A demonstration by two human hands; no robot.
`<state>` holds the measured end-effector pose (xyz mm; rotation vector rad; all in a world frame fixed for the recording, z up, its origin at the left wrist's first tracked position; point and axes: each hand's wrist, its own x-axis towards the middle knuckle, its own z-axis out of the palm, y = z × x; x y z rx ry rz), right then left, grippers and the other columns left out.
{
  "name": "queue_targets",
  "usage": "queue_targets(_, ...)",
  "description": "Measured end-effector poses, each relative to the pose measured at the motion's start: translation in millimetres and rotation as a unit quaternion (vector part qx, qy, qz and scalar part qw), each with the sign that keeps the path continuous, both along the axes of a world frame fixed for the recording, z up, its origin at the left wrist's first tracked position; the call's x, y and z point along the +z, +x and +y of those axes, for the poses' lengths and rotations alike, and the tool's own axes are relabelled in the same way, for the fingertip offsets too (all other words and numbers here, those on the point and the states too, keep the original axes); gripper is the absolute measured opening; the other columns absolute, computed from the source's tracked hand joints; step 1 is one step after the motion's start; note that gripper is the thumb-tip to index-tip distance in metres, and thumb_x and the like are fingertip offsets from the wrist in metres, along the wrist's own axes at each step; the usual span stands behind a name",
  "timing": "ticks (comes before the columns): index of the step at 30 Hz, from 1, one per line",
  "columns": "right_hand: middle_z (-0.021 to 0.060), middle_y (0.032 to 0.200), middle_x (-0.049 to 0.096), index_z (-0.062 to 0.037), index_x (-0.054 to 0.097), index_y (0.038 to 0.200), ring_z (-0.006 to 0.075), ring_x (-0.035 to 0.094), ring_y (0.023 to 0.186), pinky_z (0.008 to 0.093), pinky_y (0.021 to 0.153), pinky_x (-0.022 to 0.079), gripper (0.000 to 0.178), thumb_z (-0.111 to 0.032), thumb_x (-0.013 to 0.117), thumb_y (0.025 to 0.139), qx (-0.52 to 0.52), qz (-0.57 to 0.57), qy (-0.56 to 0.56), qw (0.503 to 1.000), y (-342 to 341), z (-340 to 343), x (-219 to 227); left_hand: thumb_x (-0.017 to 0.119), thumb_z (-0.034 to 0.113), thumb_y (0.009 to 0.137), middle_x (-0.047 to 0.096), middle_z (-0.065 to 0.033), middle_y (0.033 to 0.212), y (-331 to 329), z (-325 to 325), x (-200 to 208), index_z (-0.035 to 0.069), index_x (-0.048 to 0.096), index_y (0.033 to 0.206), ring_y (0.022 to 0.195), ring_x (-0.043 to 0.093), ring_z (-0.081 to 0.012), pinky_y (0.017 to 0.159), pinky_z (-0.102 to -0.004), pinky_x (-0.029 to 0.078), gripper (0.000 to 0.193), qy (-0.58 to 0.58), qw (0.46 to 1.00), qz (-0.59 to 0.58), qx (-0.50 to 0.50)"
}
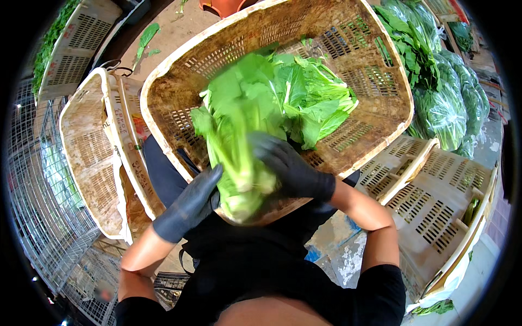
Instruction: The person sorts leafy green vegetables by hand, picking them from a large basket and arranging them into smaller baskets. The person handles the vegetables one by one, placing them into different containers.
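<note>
A bunch of leafy greens (239,130), with pale stems and broad green leaves, is blurred by motion at the near side of a worn, dirt-stained plastic basket (389,117). My left hand (190,204), in a black glove, closes on the bunch's lower left side, its thumb partly hidden. At the right side of the stems is my right hand (291,168), also black-gloved, curled against the bunch with smeared fingertips. More loose leafy greens (321,103) lie inside the basket, beyond my right hand, their stem ends pointing right.
Pale plastic crates stand at left (89,157) and right (429,195). Bagged greens (443,111) are piled at the far right. A wire cage (43,217) lines the left side. Loose leaves (147,39) lie on the ground near an orange object (223,6).
</note>
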<state>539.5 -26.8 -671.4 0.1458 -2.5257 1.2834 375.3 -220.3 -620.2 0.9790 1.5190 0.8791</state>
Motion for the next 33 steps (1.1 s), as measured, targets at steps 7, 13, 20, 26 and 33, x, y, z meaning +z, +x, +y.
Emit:
queue_targets(7,0.0164,0.144,0.028,-0.0045,0.015,0.143,0.0265,0.031,0.132,0.0421,0.109,0.026,0.121,-0.033,0.089,0.051,-0.024,-0.063,-0.464,0.883,16.1,38.2,74.9,0.065,0.053,0.076,0.05,-0.0226,0.126,-70.7,89.6,153.4,-0.005,0.033,0.134,0.114,0.053,-0.0271,0.091,-0.0368,0.047,0.088,-0.105,0.936,-0.066,-0.328)
queue_targets(13,0.0166,0.144,0.026,-0.0031,0.014,0.143,0.027,0.029,0.132,0.0411,0.109,0.025,0.118,-0.031,0.086,0.054,-0.284,-0.069,-0.574,0.765,41.4,-29.9,-4.4,0.071,0.034,0.072,0.04,-0.0141,0.136,-63.7,42.4,-35.7,0.001,0.031,0.139,0.127,0.036,-0.0238,0.105,-0.0354,0.028,0.085,0.142,0.99,0.023,0.008)
queue_targets(20,0.0169,0.144,0.025,-0.0015,0.013,0.142,0.0275,0.028,0.132,0.0399,0.109,0.024,0.113,-0.028,0.084,0.058,-0.414,-0.072,-0.566,0.709,56.5,-21.6,-23.0,0.066,0.04,0.071,0.049,-0.0123,0.128,26.4,72.8,-97.4,0.0,0.037,0.135,0.117,0.046,-0.0229,0.101,-0.0349,0.034,0.081,0.006,0.961,-0.275,-0.02)
queue_targets(26,0.0171,0.145,0.024,-0.0001,0.012,0.142,0.028,0.026,0.133,0.0388,0.109,0.023,0.11,-0.026,0.082,0.061,-0.497,-0.112,-0.446,0.736,99.9,18.9,4.8,0.06,0.035,0.078,0.057,-0.0154,0.116,48.9,116.3,-114.2,-0.002,0.048,0.125,0.106,0.056,-0.0243,0.093,-0.0342,0.044,0.061,-0.091,0.882,-0.46,0.04)
queue_targets(33,0.0173,0.145,0.022,0.0015,0.011,0.142,0.0286,0.024,0.133,0.0376,0.109,0.022,0.106,-0.024,0.079,0.065,-0.508,-0.225,-0.228,0.799,112.6,-98.7,55.7,0.044,0.036,0.093,0.054,-0.0099,0.124,101.1,92.9,-94.7,0.003,0.044,0.131,0.113,0.052,-0.0186,0.097,-0.0315,0.041,0.05,-0.184,0.848,-0.497,0.027)
